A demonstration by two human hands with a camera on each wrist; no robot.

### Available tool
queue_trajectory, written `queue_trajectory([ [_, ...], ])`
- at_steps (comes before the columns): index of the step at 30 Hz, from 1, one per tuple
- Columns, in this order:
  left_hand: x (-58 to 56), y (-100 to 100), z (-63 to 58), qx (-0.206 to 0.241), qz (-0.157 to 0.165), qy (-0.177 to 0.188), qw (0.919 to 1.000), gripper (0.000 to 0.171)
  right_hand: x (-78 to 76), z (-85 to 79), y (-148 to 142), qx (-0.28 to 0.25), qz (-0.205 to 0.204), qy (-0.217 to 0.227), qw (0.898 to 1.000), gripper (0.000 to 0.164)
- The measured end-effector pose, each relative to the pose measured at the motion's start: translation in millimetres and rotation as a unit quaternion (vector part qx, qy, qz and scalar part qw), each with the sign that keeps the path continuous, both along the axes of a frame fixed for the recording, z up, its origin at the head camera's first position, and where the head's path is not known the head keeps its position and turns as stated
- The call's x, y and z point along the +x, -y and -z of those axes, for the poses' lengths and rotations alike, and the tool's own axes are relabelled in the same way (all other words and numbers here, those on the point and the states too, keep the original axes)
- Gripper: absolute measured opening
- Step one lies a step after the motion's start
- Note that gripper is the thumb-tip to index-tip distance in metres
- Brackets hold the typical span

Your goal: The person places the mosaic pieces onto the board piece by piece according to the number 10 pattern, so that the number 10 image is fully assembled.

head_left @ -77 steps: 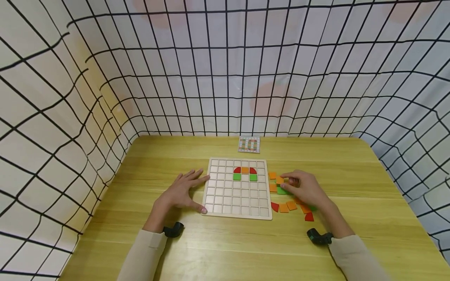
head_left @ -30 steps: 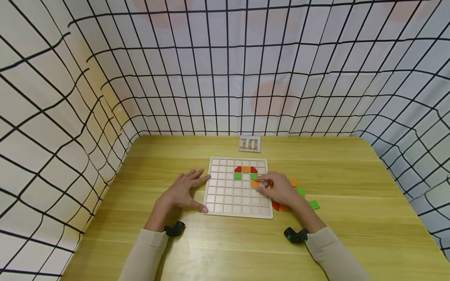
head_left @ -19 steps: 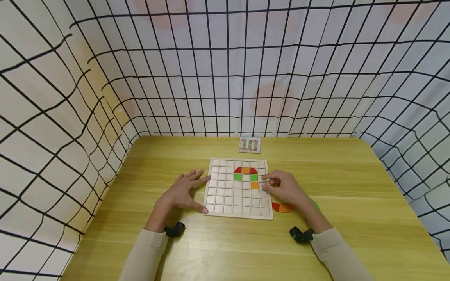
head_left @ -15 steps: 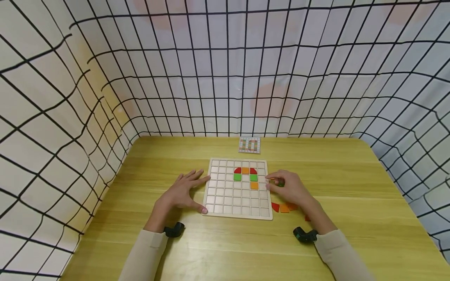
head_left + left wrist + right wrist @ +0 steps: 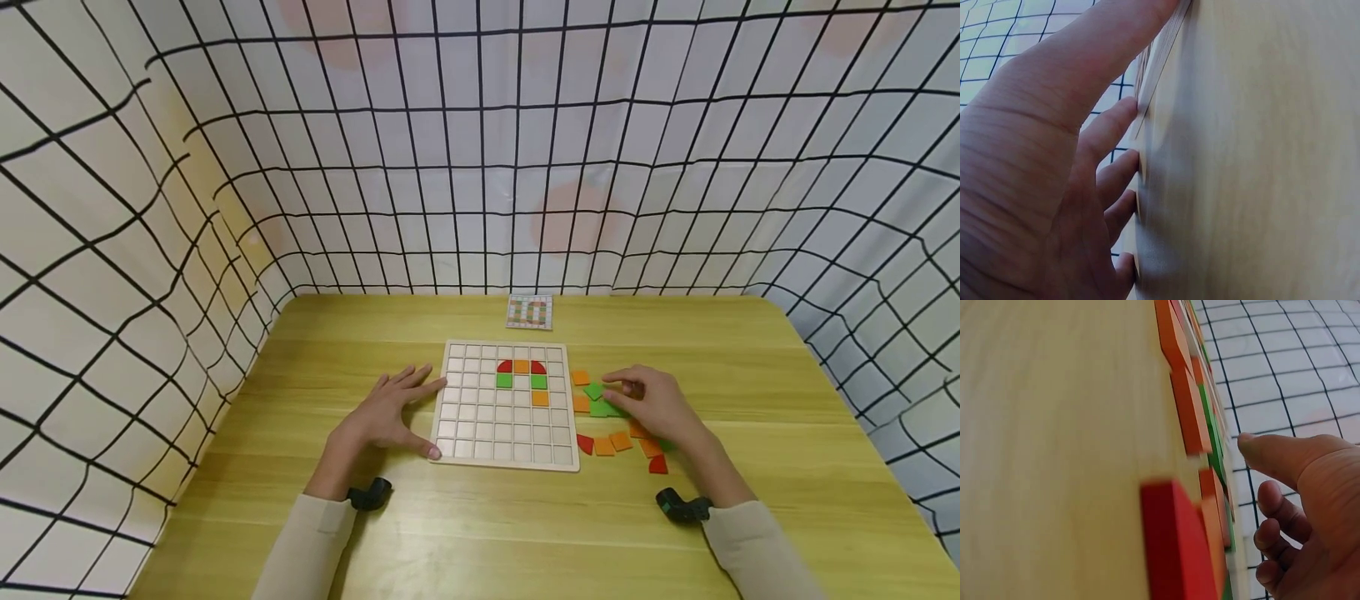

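In the head view my left hand (image 5: 382,417) lies spread along the left side of a pale wooden grid board (image 5: 487,432). Its thumb rests on the near left corner and its index fingertip touches the side edge. Red quarter-round tiles (image 5: 505,367), orange tiles (image 5: 540,398) and green tiles (image 5: 504,381) form an arch shape in the board's cells. Over the loose tiles to the right hovers my right hand (image 5: 652,404), thumb and index finger apart, holding nothing. A tilted green tile (image 5: 594,391) lies just left of those fingertips. The palm hides part of the pile.
A small pattern card (image 5: 529,312) with a coloured design lies behind the board. Loose orange tiles (image 5: 620,441) and red quarter-rounds (image 5: 658,464) lie on the wooden table (image 5: 480,533). Black wire mesh (image 5: 483,208) with white sheeting encloses its back and sides.
My right hand brought an orange tile from the pile onto the board, under the right green tile, let go and moved back right over the pile. The left hand stayed put.
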State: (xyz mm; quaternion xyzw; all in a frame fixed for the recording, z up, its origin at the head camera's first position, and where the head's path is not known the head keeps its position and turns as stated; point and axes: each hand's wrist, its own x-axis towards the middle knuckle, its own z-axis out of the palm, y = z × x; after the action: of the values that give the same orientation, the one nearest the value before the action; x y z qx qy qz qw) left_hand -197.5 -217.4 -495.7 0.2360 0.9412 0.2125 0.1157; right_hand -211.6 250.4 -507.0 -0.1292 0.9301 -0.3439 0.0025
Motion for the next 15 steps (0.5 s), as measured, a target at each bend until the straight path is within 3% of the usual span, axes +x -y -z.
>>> queue_trajectory([
  [15,0.0,-1,0.1,0.002,0.0,0.0,1.0,0.119,-1.6,9.4,-24,0.0,0.021,-0.012,1.0,0.029],
])
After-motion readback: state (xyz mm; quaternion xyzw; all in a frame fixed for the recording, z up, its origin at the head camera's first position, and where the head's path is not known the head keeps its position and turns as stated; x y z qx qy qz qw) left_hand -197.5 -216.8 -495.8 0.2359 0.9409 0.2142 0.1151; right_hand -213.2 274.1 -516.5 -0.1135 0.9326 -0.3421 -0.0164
